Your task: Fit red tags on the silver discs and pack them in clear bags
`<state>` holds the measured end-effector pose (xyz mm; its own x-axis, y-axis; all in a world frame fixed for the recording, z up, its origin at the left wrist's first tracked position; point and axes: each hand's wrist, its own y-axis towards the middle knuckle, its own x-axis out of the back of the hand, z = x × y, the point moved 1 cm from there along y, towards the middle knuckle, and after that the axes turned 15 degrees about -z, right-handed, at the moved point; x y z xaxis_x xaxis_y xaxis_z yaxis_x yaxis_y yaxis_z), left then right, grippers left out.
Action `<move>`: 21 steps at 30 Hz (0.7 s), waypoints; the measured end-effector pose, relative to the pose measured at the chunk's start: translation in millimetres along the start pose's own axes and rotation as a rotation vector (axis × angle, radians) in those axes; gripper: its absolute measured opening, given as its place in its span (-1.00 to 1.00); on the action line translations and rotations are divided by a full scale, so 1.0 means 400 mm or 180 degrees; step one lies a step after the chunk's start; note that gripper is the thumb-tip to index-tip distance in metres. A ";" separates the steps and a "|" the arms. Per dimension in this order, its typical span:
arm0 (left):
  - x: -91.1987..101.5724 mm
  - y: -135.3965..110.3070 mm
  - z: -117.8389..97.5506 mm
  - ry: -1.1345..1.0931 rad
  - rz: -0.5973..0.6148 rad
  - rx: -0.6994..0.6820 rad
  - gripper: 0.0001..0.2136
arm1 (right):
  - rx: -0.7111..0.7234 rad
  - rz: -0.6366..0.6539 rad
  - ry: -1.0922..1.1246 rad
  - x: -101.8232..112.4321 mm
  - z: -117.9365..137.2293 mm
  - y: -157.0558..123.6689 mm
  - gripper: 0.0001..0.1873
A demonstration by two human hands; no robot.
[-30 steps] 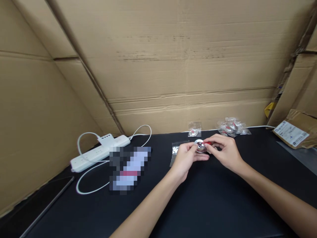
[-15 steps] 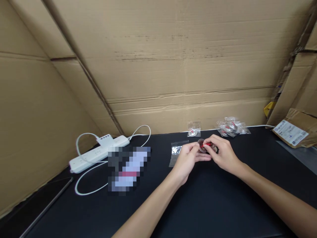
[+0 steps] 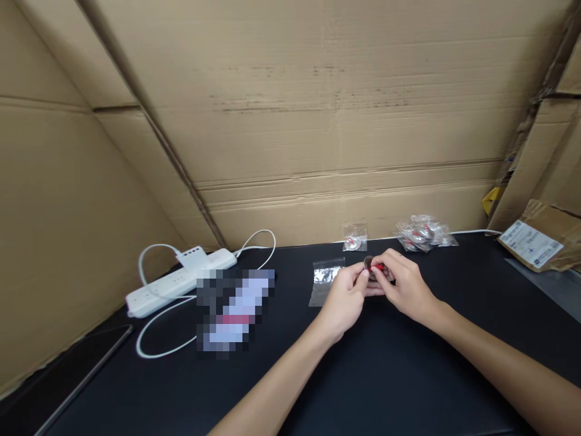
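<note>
Between my hands is a small round disc (image 3: 368, 262), shiny and dark on its face, with a red part (image 3: 379, 266) attached. My left hand (image 3: 342, 300) grips the disc by its left edge, thumb on top and fingers underneath. The thumb and fingers of my right hand (image 3: 406, 281) pinch the red part, closed around it. Fingers hide much of the disc, so what the red part is cannot be made out. Just left of my left hand lies a flat clear plastic bag (image 3: 322, 290).
Behind my hands lie a bagged disc (image 3: 353, 243) and a pile of similar bags (image 3: 422, 235). A white power strip (image 3: 152, 300) with looped cables and a blurred-out phone-like thing (image 3: 236, 312) are on the left. An opened brown package (image 3: 538, 239) sits far right, before cardboard walls (image 3: 318, 133).
The disc has tilted and shows less of its face. My left thumb has moved onto its edge, while my right hand still pinches the red part.
</note>
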<state>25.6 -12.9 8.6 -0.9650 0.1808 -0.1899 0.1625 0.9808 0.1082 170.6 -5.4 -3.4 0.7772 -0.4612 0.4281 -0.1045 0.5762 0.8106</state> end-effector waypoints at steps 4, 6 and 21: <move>0.001 0.003 0.013 0.0037 -0.0124 -0.0116 -0.80 | -0.0061 -0.0005 0.0072 -0.003 0.000 -0.001 -0.85; 0.004 0.006 0.021 0.0101 -0.0129 -0.0236 -0.80 | -0.0229 -0.0053 0.0142 -0.006 -0.001 -0.002 -0.87; 0.025 0.006 0.046 0.0849 -0.0569 -0.0714 -0.63 | -0.2496 -0.0528 0.1907 -0.056 -0.012 -0.026 -0.66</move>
<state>20.1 -7.3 -10.8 -0.9984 -0.0460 0.0322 -0.0337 0.9493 0.3125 157.2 2.4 -23.4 0.9519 -0.2845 -0.1137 0.3047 0.9172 0.2567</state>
